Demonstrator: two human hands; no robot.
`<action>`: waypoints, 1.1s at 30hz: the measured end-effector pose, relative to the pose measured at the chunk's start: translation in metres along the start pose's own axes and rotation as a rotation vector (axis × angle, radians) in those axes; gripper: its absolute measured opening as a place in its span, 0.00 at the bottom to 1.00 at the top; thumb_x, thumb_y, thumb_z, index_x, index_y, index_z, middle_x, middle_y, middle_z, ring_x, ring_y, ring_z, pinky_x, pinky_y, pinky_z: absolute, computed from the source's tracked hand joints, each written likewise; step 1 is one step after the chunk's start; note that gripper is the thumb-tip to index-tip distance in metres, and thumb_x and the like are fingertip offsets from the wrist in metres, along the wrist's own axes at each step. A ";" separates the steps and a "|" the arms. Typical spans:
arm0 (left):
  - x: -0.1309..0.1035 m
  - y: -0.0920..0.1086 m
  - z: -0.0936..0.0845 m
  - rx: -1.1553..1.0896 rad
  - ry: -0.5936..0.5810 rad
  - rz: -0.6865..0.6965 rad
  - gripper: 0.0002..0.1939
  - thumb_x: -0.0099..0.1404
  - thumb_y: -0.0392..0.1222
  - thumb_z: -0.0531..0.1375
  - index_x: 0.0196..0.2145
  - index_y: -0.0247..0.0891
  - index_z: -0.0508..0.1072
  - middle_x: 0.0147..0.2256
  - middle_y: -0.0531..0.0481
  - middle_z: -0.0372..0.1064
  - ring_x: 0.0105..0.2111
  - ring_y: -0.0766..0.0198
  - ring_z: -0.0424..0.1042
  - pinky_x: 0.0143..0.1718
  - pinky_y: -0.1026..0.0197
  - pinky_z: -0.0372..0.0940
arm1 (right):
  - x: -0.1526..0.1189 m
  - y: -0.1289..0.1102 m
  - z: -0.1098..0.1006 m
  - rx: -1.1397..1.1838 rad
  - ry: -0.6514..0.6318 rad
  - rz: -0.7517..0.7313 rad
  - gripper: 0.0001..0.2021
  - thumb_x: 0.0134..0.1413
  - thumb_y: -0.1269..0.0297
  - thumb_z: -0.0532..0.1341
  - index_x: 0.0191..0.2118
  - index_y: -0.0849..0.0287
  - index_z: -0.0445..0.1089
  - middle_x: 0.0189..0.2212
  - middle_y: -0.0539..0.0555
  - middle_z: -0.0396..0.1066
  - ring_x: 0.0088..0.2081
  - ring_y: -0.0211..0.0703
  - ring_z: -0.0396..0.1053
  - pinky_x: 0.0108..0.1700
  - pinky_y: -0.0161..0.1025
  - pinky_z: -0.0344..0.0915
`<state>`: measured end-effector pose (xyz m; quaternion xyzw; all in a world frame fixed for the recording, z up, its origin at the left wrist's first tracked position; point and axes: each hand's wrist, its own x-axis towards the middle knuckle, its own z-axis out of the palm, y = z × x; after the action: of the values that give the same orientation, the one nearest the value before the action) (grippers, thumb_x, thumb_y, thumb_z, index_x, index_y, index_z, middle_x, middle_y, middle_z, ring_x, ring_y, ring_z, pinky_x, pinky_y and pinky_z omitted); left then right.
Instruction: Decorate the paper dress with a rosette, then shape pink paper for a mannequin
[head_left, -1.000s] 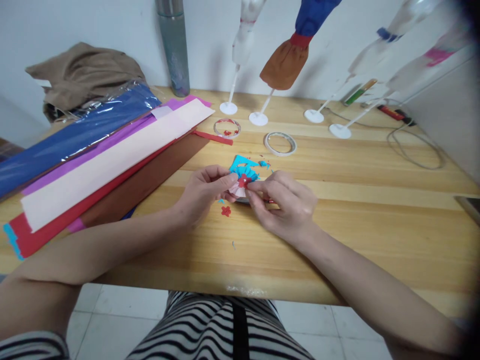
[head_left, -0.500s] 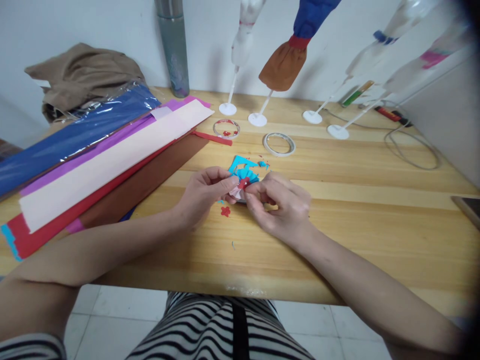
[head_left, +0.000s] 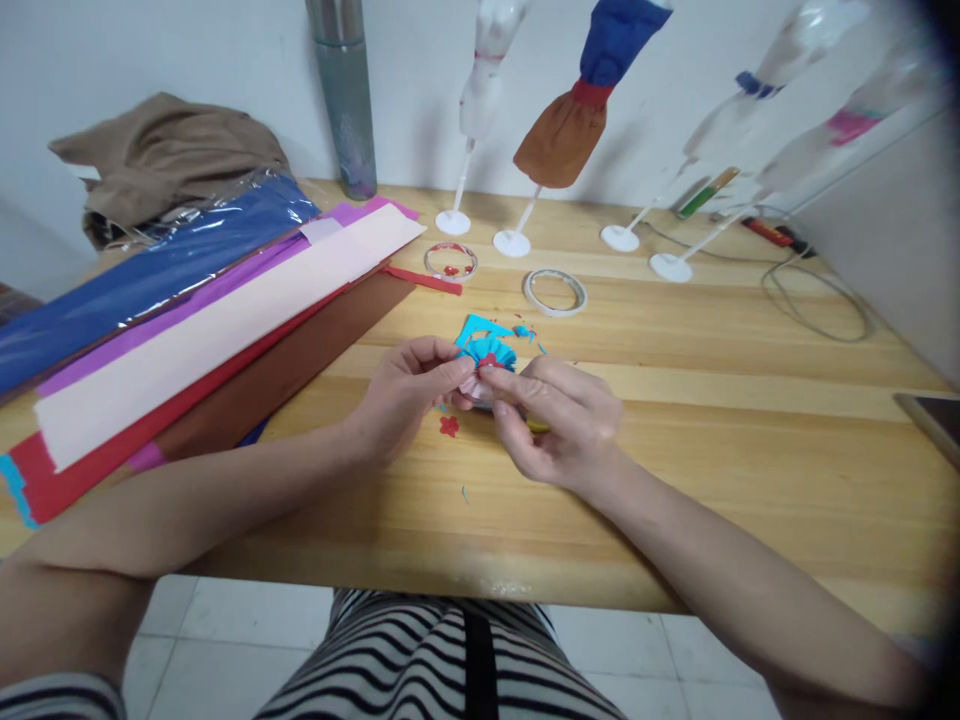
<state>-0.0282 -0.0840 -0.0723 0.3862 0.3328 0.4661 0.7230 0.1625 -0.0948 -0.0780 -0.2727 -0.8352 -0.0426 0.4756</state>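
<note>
Centrally over the worktop, the left hand pinches the left side of a blue-and-pink rosette; the right hand, fingers narrowly parted, touches its red flower.

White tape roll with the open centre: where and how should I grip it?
Probably best to pinch the right side of the white tape roll from above, one fingertip inside the hole, one outside: it lies flat on the table, ring-shaped and uncovered.

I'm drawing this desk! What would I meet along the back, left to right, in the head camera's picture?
Brown cloth, tall bottle, red-lined stand, blue-and-brown stand, blue-banded stand, pink-banded stand.
</note>
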 end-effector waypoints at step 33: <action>-0.004 0.008 0.006 0.184 0.107 -0.080 0.14 0.60 0.39 0.74 0.36 0.36 0.71 0.27 0.52 0.79 0.24 0.64 0.80 0.26 0.66 0.73 | 0.000 -0.002 0.010 0.833 -0.030 1.046 0.24 0.49 0.48 0.77 0.48 0.50 0.75 0.35 0.51 0.78 0.35 0.45 0.76 0.38 0.46 0.76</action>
<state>-0.0284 -0.0867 -0.0618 0.4118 0.4274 0.4243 0.6839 0.1539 -0.0931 -0.0825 -0.4358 -0.5463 0.5235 0.4874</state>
